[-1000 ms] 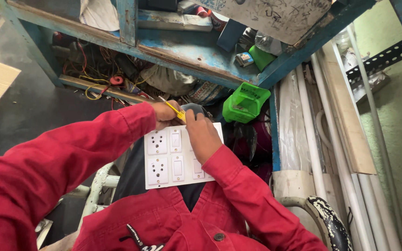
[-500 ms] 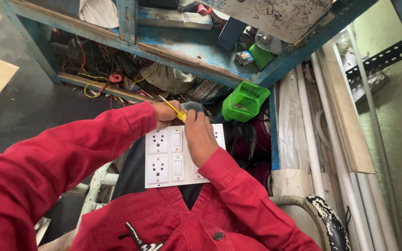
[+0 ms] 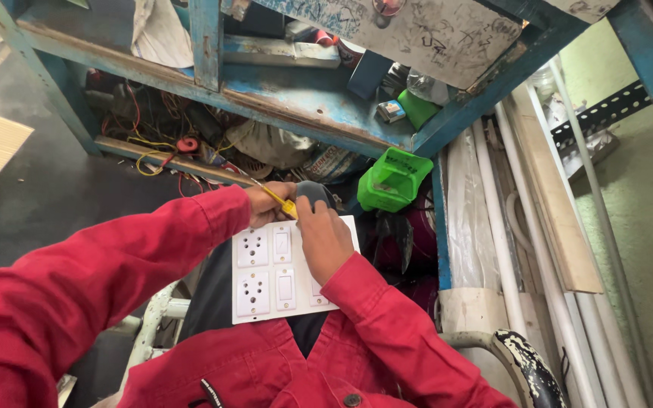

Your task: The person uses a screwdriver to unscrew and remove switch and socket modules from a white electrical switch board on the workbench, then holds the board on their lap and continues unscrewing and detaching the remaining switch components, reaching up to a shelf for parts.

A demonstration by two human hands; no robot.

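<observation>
While white plastic switch-and-socket panel is steadied on lap by right hand, fingers flat, yellow-handled screwdriver is gripped by closed left hand at panel's 12 o'clock edge; tip best kept square, pressure light.

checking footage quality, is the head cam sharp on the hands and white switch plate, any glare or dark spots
Head view: even daylight; the white switch plate is sharp with no glare, and both the left hand and right hand read clearly; the lower shelf under the blue bench sits in shadow, its wires murky; frame edges bend slightly.
</observation>
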